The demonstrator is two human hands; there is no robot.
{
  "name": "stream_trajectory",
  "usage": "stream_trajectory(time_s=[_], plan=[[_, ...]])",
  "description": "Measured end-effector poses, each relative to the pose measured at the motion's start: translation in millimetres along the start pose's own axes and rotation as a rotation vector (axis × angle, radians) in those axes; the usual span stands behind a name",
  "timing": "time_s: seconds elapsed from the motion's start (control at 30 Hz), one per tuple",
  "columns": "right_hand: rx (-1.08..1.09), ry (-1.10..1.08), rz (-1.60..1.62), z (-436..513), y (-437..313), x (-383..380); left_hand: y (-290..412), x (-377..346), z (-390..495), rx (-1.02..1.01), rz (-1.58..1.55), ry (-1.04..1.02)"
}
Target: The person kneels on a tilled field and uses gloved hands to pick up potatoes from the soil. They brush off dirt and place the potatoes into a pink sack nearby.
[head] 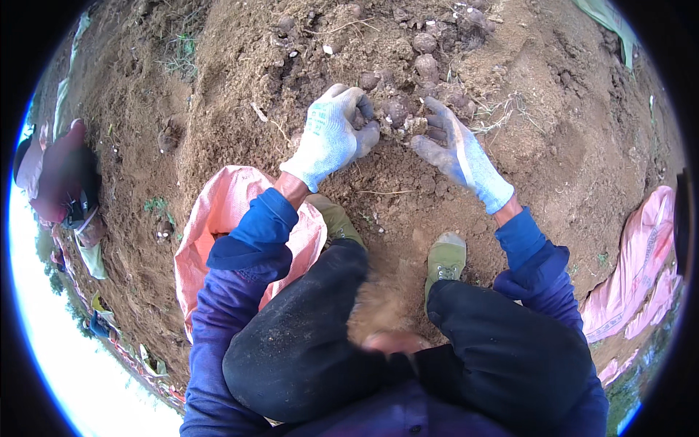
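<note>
My left hand (pixel 336 131), in a pale knitted work glove with grey palm coating, curls its fingers and thumb around a brown round tuber (pixel 357 119), mostly hidden by the fingers. To its right, my right hand (pixel 456 147) wears a matching soiled glove. Its fingers are apart, with nothing held between them. Between the two hands lies a soil-crusted corm-like tuber (pixel 397 111) with pale broken spots. More tubers (pixel 426 66) lie in a row on the loose soil just beyond my fingertips. An open pink woven sack (pixel 199 240) stands under my left forearm.
My green canvas shoes (pixel 446 257) are planted on the brown soil. Pink woven sacks (pixel 636 267) lie at the right. A bent-over person (pixel 63 169) is at the far left. Dry roots (pixel 505 112) lie beside the tubers, and a pale green sack (pixel 609 24) is at upper right.
</note>
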State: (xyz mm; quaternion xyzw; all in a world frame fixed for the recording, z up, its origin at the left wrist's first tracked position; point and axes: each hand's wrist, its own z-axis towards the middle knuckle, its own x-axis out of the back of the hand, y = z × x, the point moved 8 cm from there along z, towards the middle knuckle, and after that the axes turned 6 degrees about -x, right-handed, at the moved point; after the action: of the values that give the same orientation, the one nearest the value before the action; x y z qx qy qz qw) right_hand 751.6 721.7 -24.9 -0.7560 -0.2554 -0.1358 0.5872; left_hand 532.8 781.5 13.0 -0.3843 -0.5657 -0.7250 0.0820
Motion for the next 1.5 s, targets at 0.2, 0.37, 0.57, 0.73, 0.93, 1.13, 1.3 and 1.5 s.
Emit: stream_trajectory(time_s=[0.2,0.37,0.57,0.73,0.93,1.13,1.3,1.5], plan=[[-0.147,-0.146,0.039,-8.2,17.1,4.8,-1.7,-27.6,-27.6,0.394,-0.575,0.159],[0.021,-0.063,0.125,-30.6,4.0,9.0,-4.5,-71.4,-40.9,0.687,-0.903,-0.117],[0.113,-0.078,-0.187,-30.2,-20.6,-8.7,12.2,-93.6,-44.7,0.77,-0.975,-0.045],[0.144,0.04,-0.038,-46.3,-25.0,-10.5,3.8,-112.5,-65.8,0.939,-0.984,-0.13],[-0.431,0.169,1.122,-38.9,69.2,13.2,6.9,-130.4,-59.8,0.896,-1.652,-0.014],[-0.227,0.519,-0.695,-58.7,39.1,123.1,6.7,-108.8,-40.1,0.686,-1.674,0.001],[0.115,-0.1,0.117,-67.8,-11.1,-2.1,37.7,-125.9,-35.3,0.49,-1.236,-0.212],[-0.155,-0.011,0.331,-54.5,51.9,16.8,-6.5,-30.1,-36.9,-0.017,0.311,0.127]])
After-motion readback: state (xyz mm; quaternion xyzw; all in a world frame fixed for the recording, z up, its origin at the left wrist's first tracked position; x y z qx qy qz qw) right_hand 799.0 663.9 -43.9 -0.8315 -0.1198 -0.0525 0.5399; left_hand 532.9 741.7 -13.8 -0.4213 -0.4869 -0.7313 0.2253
